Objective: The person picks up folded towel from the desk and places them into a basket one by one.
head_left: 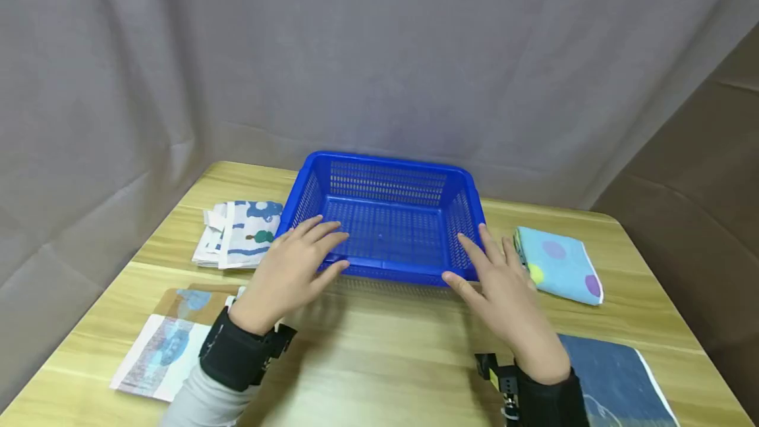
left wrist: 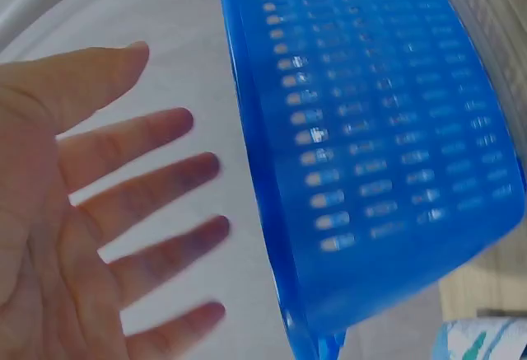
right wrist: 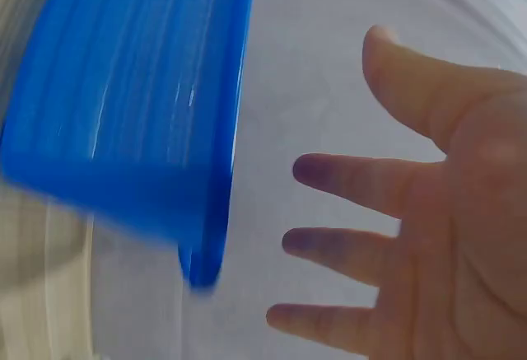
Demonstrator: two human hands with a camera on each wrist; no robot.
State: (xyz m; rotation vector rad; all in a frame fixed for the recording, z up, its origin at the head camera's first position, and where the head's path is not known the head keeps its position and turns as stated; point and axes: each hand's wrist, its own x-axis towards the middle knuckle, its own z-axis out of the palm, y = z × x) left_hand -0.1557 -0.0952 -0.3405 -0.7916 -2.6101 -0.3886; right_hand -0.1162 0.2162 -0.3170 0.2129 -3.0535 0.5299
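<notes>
A blue plastic basket (head_left: 385, 269) with slotted walls stands at the back middle of the table, with nothing inside it. My left hand (head_left: 296, 265) hovers over its near left corner, fingers spread and straight. Above the near right corner is my right hand (head_left: 504, 288), also with its fingers spread. In the left wrist view a gap shows between the left fingertips (left wrist: 206, 166) and the basket's rim (left wrist: 255, 170). The right wrist view likewise shows the right fingertips (right wrist: 309, 170) apart from the basket (right wrist: 140, 88). Neither hand holds anything.
Left of the basket lies a folded white cloth (head_left: 249, 236) with blue and green prints. Nearer, a brown and white folded cloth (head_left: 172, 344) lies beside the left forearm. On the right are a light blue dotted cloth (head_left: 560, 262) and a dark blue cloth (head_left: 617, 381). Grey curtain (head_left: 379, 51) hangs behind.
</notes>
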